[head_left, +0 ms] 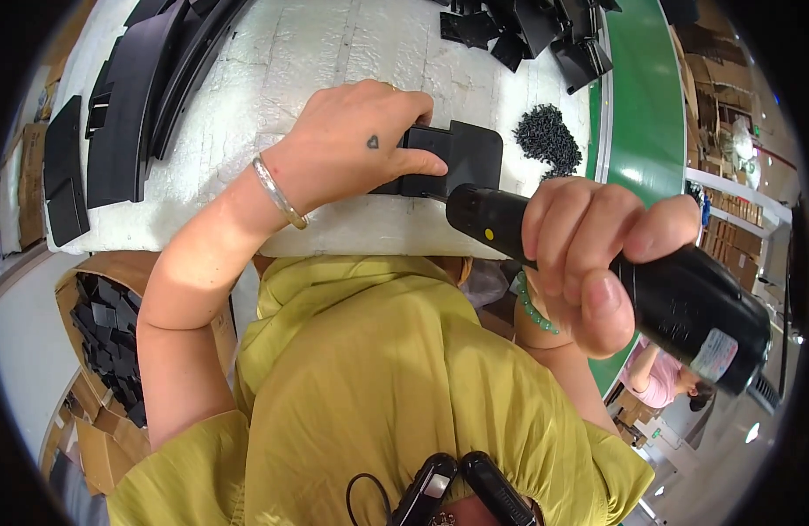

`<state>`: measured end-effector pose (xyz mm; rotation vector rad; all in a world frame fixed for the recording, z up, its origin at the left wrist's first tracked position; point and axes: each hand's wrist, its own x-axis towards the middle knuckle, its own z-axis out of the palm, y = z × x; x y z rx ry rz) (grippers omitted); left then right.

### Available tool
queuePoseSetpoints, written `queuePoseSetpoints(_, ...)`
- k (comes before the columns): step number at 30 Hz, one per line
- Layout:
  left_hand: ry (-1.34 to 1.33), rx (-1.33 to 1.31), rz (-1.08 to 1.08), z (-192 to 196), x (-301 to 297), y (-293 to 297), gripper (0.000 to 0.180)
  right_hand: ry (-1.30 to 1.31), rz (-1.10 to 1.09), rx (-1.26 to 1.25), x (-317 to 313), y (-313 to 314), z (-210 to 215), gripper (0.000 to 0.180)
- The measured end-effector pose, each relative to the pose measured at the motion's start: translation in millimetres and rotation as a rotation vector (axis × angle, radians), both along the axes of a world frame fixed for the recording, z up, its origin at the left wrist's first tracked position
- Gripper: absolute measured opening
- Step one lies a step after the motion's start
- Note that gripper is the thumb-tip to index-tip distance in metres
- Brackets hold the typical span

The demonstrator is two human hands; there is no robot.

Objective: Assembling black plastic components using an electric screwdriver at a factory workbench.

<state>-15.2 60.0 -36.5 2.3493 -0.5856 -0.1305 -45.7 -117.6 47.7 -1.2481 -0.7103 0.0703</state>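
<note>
My left hand [356, 136] presses a flat black plastic part [476, 151] against the padded white work surface [273, 79], thumb and fingers closed around its left portion. A black electric screwdriver [698, 302] lies slantwise in my right hand [584, 254], whose fingers wrap around its body. Its narrow front end reaches the near edge of the part, just beside my left thumb. Whether the bit sits in a screw cannot be made out. Beyond the screwdriver, a heap of small dark screws [549, 140] rests on the white surface.
Long curved black panels [133, 105] are stacked at the left. Small black plastic pieces [532, 31] pile up at the far right, near a green tabletop [637, 114]. Below left, a cardboard box [146, 267] contains black pieces. A person in pink [654, 373] is off to the right.
</note>
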Motion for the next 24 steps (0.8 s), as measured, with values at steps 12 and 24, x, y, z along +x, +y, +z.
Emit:
queuePoseSetpoints(12, 0.011, -0.065, 0.035, -4, -3, -4, 0.036, -0.06, 0.098, -0.277, 2, 11, 10, 0.032)
queuePoseSetpoints(24, 0.108, -0.509, 0.369, 39, 13, 3, 0.046, 0.036, -0.27, 0.294, -1, -20, 31, 0.041)
